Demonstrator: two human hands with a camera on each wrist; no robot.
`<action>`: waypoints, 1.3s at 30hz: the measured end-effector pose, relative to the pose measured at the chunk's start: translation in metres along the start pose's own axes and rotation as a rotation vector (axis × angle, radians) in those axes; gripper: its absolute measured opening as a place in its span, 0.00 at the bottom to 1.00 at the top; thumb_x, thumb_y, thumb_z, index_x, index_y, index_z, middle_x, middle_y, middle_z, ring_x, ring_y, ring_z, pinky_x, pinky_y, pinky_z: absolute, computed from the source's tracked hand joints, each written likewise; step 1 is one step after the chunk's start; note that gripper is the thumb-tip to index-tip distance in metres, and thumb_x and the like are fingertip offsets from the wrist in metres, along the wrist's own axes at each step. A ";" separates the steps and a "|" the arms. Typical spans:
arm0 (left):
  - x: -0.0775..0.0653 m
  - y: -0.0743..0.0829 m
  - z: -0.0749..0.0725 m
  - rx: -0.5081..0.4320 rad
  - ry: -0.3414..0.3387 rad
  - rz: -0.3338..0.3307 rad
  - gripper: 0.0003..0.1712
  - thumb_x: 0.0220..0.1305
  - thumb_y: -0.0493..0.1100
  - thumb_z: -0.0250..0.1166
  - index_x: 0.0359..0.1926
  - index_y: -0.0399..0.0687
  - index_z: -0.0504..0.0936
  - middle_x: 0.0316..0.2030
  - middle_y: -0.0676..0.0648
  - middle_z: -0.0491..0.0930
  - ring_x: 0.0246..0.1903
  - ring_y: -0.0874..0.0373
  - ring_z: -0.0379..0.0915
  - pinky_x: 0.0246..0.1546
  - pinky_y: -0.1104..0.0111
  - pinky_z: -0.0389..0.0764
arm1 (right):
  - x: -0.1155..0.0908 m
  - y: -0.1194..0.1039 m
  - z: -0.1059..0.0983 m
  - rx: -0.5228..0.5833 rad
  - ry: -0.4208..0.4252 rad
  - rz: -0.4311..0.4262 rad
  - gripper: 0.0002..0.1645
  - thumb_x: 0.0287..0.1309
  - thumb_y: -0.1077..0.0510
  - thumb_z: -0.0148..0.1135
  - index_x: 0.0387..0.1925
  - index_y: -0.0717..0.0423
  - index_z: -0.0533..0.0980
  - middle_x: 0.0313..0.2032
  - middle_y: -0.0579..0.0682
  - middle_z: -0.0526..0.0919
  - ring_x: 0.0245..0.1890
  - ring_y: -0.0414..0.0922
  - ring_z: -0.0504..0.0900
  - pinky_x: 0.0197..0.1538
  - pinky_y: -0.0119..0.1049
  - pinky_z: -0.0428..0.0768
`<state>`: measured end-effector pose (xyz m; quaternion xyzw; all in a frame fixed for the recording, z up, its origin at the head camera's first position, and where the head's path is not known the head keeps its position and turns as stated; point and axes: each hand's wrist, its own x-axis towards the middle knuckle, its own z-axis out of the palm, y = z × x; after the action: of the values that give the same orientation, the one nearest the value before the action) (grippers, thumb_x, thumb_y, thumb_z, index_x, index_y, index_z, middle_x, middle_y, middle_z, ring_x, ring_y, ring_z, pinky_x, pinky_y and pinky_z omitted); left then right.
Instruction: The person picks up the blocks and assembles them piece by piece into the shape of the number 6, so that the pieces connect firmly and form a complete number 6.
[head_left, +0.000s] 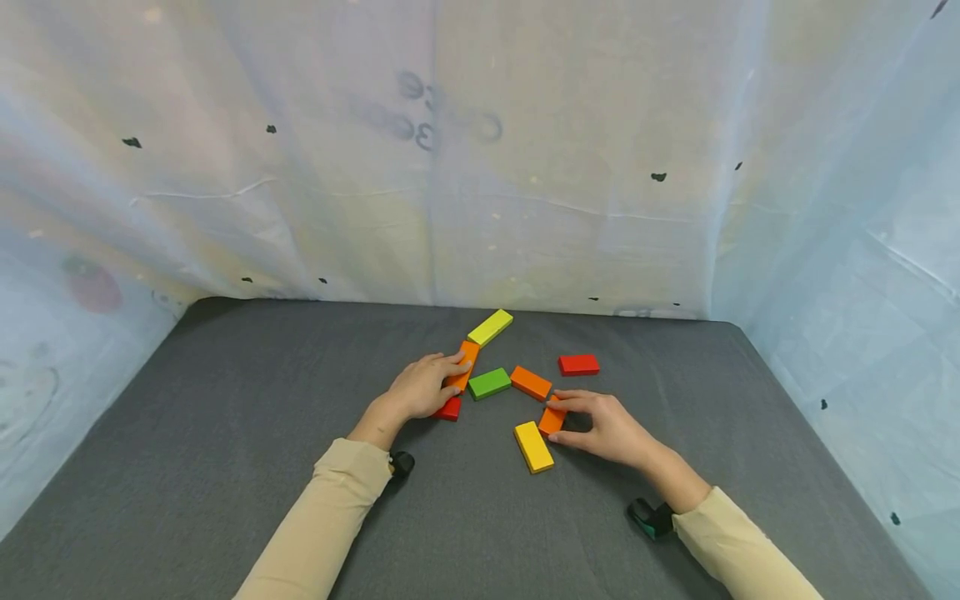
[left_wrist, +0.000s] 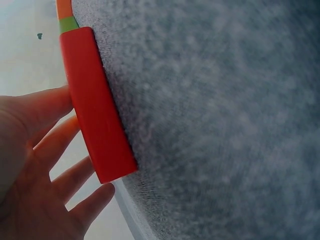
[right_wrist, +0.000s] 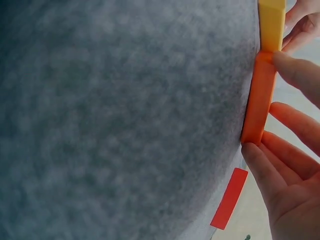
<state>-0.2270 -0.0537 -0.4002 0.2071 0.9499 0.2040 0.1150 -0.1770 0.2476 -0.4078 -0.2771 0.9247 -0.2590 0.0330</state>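
My left hand [head_left: 429, 385] pinches an orange block [head_left: 469, 357] between thumb and fingers at the left of the group. Just under its thumb lies a red block [head_left: 450, 409], seen large in the left wrist view [left_wrist: 97, 105], with the fingers behind it. My right hand [head_left: 606, 427] holds another orange block [head_left: 552, 418] by its two ends; in the right wrist view, thumb and fingertips are at the ends of that orange block [right_wrist: 260, 97]. A yellow block [head_left: 533, 447] lies close to its left side. Above it sits a third orange block [head_left: 530, 382], beside a green block [head_left: 490, 383].
A yellow-green block [head_left: 491, 327] lies at the back, its near end by the left hand's orange block. Another red block [head_left: 579, 365] lies apart at the back right. The dark grey table [head_left: 225, 433] is enclosed by pale sheeting [head_left: 562, 125] behind and at both sides.
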 end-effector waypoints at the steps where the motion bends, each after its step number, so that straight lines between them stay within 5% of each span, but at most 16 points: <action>1: 0.000 0.000 0.000 -0.002 -0.001 -0.001 0.29 0.68 0.44 0.59 0.69 0.54 0.67 0.73 0.49 0.57 0.72 0.43 0.50 0.69 0.45 0.55 | 0.000 0.000 0.000 0.001 -0.001 0.000 0.29 0.54 0.49 0.70 0.55 0.59 0.79 0.58 0.58 0.77 0.60 0.57 0.75 0.58 0.56 0.74; 31: 0.000 0.001 0.000 -0.005 0.000 -0.008 0.29 0.68 0.44 0.60 0.69 0.54 0.67 0.72 0.49 0.57 0.72 0.43 0.50 0.69 0.46 0.55 | 0.003 -0.003 -0.001 0.006 0.027 0.001 0.29 0.53 0.49 0.70 0.55 0.56 0.79 0.59 0.57 0.77 0.59 0.56 0.75 0.59 0.57 0.74; 39: 0.000 0.001 -0.001 -0.009 0.001 -0.006 0.29 0.68 0.44 0.60 0.69 0.53 0.67 0.72 0.49 0.57 0.71 0.43 0.51 0.69 0.46 0.55 | 0.003 -0.005 -0.001 0.030 -0.039 -0.162 0.25 0.55 0.52 0.69 0.55 0.52 0.79 0.63 0.56 0.73 0.62 0.54 0.72 0.59 0.57 0.74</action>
<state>-0.2267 -0.0536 -0.3987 0.2036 0.9496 0.2081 0.1161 -0.1773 0.2429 -0.4041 -0.3554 0.8945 -0.2690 0.0339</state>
